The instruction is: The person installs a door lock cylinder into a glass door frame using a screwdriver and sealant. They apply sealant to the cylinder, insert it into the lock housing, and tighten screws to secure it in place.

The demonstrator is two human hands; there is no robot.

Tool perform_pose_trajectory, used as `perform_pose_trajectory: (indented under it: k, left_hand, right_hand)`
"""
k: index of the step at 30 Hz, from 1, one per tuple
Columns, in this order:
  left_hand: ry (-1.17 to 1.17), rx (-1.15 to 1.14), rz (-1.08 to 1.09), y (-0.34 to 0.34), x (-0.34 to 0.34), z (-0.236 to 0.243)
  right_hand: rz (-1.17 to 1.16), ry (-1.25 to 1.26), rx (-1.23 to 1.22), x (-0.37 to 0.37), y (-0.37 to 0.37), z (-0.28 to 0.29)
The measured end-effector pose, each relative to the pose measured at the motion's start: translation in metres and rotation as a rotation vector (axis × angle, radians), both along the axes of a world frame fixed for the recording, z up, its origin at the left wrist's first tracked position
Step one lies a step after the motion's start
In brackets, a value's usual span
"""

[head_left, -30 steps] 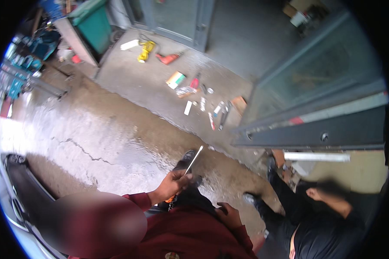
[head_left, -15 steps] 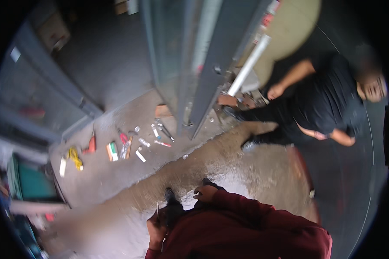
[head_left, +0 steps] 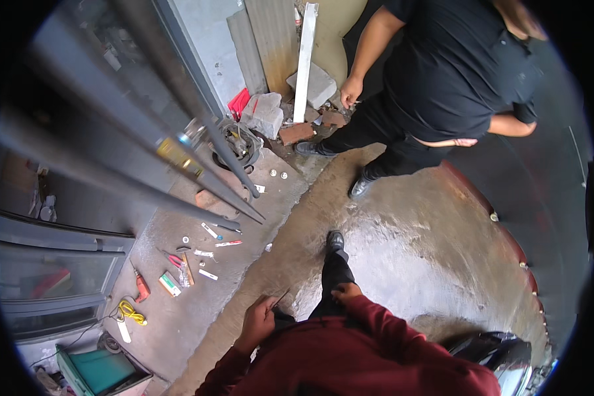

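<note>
My left hand (head_left: 259,323) is closed around a thin, dark, rod-like tool (head_left: 281,298) that points up and to the right; its exact kind is too small to tell. Low in front of me, my right hand (head_left: 346,292) hangs by my thigh with fingers curled, and whatever it may hold is hidden. To the left on the concrete lie a red drill (head_left: 142,288), a bundled yellow cord (head_left: 132,312), a green-and-white box (head_left: 169,284), red-handled pliers (head_left: 174,260) and a hammer (head_left: 187,265). Neither hand touches these.
A metal-framed door (head_left: 211,142) stands ajar at upper left. Beyond it are a bucket (head_left: 239,148), bricks (head_left: 297,133) and a leaning white bar (head_left: 305,63). A person in black (head_left: 435,72) stands at upper right. A green-lined bin (head_left: 102,369) sits at lower left.
My view has turned and shifted right, bringing the bucket and rubble beside the door into sight. My left hand has risen, so the thin tool shows more plainly. The other person appears nearer.
</note>
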State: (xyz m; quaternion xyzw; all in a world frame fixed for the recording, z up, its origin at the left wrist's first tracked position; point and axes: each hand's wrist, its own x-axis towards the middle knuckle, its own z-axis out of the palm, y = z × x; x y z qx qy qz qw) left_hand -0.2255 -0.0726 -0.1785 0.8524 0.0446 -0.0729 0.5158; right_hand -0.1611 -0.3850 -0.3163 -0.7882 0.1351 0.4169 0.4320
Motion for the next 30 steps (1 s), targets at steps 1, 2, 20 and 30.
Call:
perform_pose_trajectory:
  k: [1,2,20,30]
  left_hand:
    - [0.037,0.016,0.017,-0.012,0.021,-0.013]
    - [0.063,0.016,0.043,-0.023,0.041,-0.027]
    - [0.219,0.321,0.703,0.026,0.505,-0.318]
    - [0.43,0.705,0.828,0.185,0.679,-0.507]
  right_hand:
    - [-0.012,-0.006,0.01,0.013,-0.009,-0.006]
    - [-0.024,0.005,0.017,0.028,-0.019,-0.012]
    - [0.04,0.165,-0.283,0.148,-0.194,-0.063]
    - [-0.216,0.12,-0.317,0.197,-0.122,-0.076]
